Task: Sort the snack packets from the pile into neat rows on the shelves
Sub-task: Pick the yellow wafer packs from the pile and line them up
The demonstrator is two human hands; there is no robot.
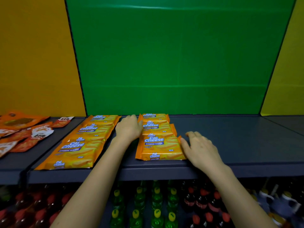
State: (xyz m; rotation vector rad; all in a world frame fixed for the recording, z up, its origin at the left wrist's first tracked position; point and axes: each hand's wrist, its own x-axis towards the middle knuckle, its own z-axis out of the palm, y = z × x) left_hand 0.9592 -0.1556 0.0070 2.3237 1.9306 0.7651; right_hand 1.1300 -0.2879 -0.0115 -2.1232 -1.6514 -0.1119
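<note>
Two rows of orange Cal Cheese wafer packets lie on the dark grey shelf (230,137). The left row (79,142) runs from the front edge to the green back wall. The right row (158,139) overlaps front to back, its front packet (160,149) near the shelf edge. My left hand (129,128) rests with straight fingers against the left side of the right row. My right hand (199,148) touches the right edge of the front packet with spread, relaxed fingers. Neither hand holds a packet.
A loose pile of orange and red snack pouches (21,132) lies on the shelf at far left. Bare shelf surface stretches to the right of my right hand. Below the shelf stand rows of green (156,199) and dark soda bottles (202,203).
</note>
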